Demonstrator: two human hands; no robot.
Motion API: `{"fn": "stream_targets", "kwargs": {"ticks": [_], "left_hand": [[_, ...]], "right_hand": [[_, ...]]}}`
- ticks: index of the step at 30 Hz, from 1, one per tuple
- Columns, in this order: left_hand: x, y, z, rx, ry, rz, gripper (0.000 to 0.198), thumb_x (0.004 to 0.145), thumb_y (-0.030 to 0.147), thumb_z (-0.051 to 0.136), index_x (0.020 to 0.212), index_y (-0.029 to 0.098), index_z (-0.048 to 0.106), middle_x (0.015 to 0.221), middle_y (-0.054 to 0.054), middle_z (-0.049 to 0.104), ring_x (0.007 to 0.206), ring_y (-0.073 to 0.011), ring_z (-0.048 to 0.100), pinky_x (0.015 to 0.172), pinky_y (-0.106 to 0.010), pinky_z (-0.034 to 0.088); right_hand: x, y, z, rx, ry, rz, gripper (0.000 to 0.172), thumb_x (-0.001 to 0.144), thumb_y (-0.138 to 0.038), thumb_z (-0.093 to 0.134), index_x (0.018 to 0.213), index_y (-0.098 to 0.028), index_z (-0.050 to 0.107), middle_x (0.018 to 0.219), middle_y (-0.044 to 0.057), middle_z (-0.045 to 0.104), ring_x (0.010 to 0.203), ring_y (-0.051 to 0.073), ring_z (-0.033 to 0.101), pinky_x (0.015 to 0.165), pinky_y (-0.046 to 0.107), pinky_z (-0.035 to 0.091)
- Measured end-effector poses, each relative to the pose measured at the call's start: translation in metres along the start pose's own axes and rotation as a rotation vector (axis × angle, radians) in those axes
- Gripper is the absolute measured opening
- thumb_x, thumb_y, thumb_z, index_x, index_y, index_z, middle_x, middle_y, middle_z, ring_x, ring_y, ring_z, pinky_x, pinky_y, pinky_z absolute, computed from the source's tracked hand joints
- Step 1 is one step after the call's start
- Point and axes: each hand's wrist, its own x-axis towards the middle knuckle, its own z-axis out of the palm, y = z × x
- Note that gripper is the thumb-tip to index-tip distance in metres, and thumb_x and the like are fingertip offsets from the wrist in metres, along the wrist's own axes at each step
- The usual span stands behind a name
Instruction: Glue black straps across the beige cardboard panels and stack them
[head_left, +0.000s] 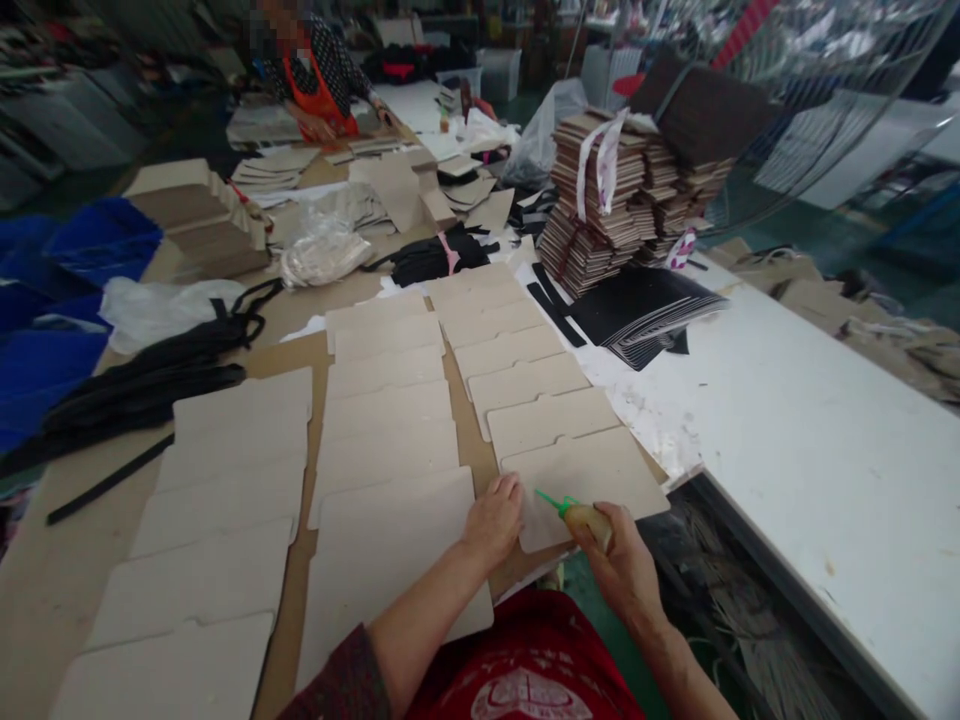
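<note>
Over the table (pixel 75 560), left hand (pixel 493 520) curls, hold unclear; right hand (pixel 628 570) grips a bottle (pixel 587 521).

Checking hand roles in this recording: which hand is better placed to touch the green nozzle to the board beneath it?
Right, most likely: the right hand grips the bottle, its green nozzle over the board. The left hand is at that board's left edge, without a bottle.
</note>
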Motion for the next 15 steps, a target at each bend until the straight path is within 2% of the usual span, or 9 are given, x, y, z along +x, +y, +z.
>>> {"fn": "stream_targets", "kwargs": {"ticks": [7,12,15], "left_hand": [[0.0,0.001,0.002,-0.016,0.01,-0.018,0.046,0.085,0.025,0.064,0.129,0.017,0.05,0.149,-0.009,0.042,0.138,-0.0256,0.037,0.116,-0.035,0.033],[0.0,0.003,-0.001,-0.03,0.023,-0.021,0.046,0.084,0.021,0.063,0.128,0.016,0.052,0.148,-0.01,0.043,0.137,-0.0264,0.037,0.116,-0.036,0.033],[0.0,0.003,-0.001,-0.044,0.031,-0.017,0.046,0.083,0.02,0.063,0.128,0.016,0.052,0.147,-0.009,0.044,0.136,-0.0256,0.038,0.116,-0.034,0.034]], "right_hand": [[0.007,-0.006,-0.012,-0.251,-0.019,-0.124,0.027,0.094,-0.048,0.045,0.112,-0.029,0.051,0.111,0.005,0.058,0.088,0.022,0.063,0.069,0.033,0.048],[0.012,0.0,-0.025,-0.252,-0.077,-0.137,0.029,0.094,-0.051,0.046,0.111,-0.028,0.052,0.107,0.003,0.059,0.086,0.02,0.064,0.069,0.031,0.047],[0.013,0.002,-0.026,-0.219,-0.119,-0.165,0.028,0.093,-0.05,0.05,0.111,-0.028,0.051,0.107,0.002,0.059,0.085,0.02,0.065,0.071,0.03,0.047]]}}
